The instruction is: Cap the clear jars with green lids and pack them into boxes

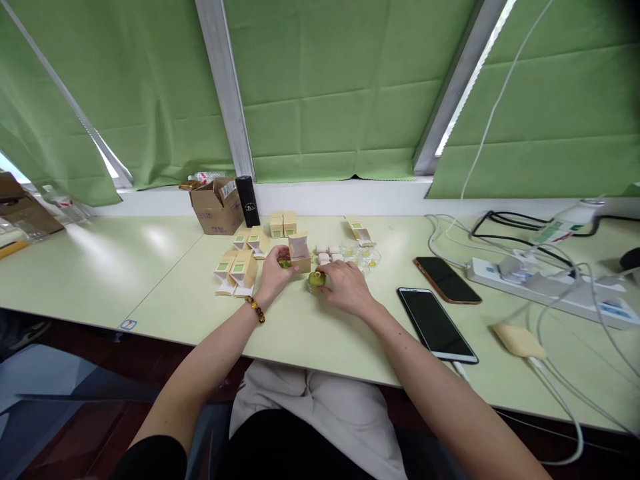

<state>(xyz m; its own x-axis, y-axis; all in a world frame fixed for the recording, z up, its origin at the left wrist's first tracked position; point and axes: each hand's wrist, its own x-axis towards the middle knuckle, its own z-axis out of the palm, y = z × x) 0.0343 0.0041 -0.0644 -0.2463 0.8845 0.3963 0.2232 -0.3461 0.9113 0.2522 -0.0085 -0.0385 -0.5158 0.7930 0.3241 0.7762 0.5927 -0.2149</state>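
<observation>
My left hand point(275, 272) is closed on a small cream box point(300, 257) with its lid flap raised. A bit of green shows by its fingers; I cannot tell what it is. My right hand point(347, 287) grips a small round green-topped piece point(316, 280) just above or on the table, right beside the box. Behind my right hand stand several pale pink pieces point(323, 253) and several clear cups with yellow spots point(367, 255). To the left are several cream boxes with green labels point(237, 268), some with flaps open. Another open cream box point(360, 231) lies at the back.
A brown carton point(217, 208) and a black cylinder point(247, 201) stand by the wall. On the right lie a white-framed phone point(437, 325), a dark phone point(447, 280), a yellowish charger case point(519, 341), and a white power strip point(550, 290) with tangled cables.
</observation>
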